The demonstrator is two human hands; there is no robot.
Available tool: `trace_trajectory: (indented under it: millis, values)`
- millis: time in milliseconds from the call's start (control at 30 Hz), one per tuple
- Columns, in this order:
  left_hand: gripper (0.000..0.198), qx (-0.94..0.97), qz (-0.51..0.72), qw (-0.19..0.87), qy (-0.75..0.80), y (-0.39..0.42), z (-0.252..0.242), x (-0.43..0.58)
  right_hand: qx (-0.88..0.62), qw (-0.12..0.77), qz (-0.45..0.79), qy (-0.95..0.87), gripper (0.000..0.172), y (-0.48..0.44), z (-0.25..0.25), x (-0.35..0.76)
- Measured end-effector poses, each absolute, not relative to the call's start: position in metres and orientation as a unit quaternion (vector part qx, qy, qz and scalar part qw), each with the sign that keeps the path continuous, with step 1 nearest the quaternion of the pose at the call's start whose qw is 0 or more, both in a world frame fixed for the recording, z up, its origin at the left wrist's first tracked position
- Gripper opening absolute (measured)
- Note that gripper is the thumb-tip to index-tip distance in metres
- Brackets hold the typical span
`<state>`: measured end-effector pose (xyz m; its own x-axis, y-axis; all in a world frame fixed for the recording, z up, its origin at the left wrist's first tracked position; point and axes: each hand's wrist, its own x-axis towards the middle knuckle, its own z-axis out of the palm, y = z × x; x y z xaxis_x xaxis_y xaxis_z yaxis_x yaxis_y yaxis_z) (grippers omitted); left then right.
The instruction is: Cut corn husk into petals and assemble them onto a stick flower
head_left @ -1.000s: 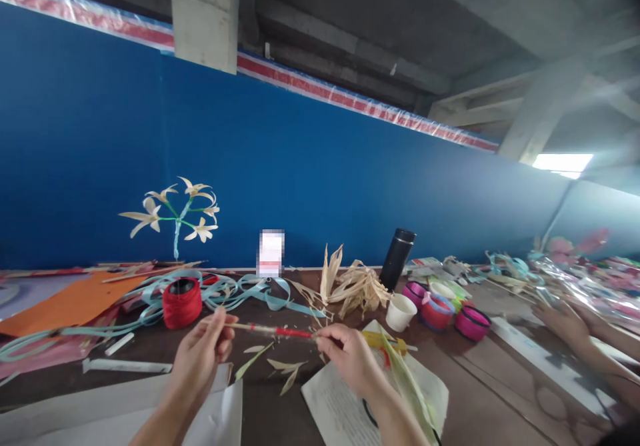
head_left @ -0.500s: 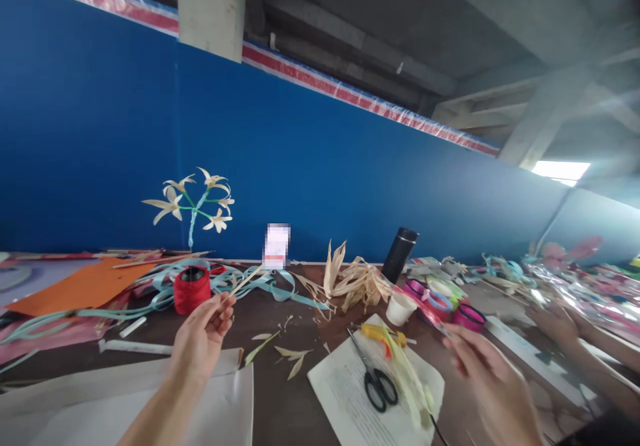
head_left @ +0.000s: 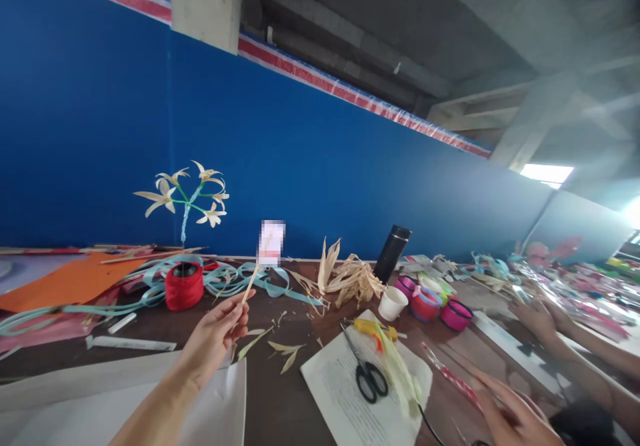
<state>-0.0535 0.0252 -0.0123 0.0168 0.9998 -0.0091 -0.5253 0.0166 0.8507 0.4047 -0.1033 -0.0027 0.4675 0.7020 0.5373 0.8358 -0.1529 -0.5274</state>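
Note:
Between the thumb and fingers of my left hand (head_left: 223, 329) is a thin pale strip (head_left: 250, 285), pointing up and away over the table. My right hand (head_left: 515, 409), partly cut off at the lower right, has its fingers at the near end of a slim red-patterned tool (head_left: 453, 376); its kind is unclear. Left of it, black-handled scissors (head_left: 371, 381), a yellow-handled tool (head_left: 375, 329) and a pale green husk (head_left: 399, 369) lie on a printed sheet (head_left: 345, 399). Small husk pieces (head_left: 287, 349) lie between my hands.
Flowers on a wrapped stem (head_left: 185, 216) stand at the back left, behind a red thread spool (head_left: 183, 287) and blue ribbon (head_left: 235, 279). Dried husks (head_left: 357, 279), a black bottle (head_left: 393, 254), a white cup (head_left: 393, 304) and tape rolls (head_left: 456, 314) stand farther right. Another person's hands (head_left: 535, 316) work at right.
My right hand has moved down and right with the red-patterned tool, which is now low over the table. My left hand has tipped the pale strip more upright. The view has shifted slightly.

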Motion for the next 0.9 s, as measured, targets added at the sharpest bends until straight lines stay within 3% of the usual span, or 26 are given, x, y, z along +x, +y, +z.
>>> trace_trajectory:
  millis: [167,333,467,533,600,700,900]
  values:
    - [0.037,0.404,0.589,0.591,0.374,0.027,-0.015,-0.051,-0.623,0.424,0.111,-0.648,0.025,-0.049,0.034,0.268]
    - [0.036,0.480,0.540,0.576,0.383,0.024,-0.015,-0.035,-0.493,0.436,0.328,-0.678,0.032,0.006,0.030,0.153]
    - [0.033,0.556,0.480,0.554,0.391,0.024,-0.017,-0.031,-0.449,0.473,0.384,-0.654,0.031,0.033,0.022,0.115]
    - [0.034,0.585,0.481,0.472,0.452,0.025,-0.018,-0.036,-0.446,0.489,0.390,-0.641,0.031,0.039,0.021,0.114]
    - [0.031,0.609,0.482,0.322,0.541,0.027,-0.019,-0.044,-0.446,0.508,0.410,-0.612,0.032,0.042,0.022,0.121]
    - [0.024,0.679,0.387,0.137,0.609,0.030,-0.023,-0.054,-0.442,0.517,0.445,-0.582,0.035,0.042,0.023,0.138]
    - [0.026,0.734,0.260,0.094,0.620,0.035,-0.029,-0.054,-0.445,0.515,0.454,-0.574,0.033,0.039,0.008,0.160]
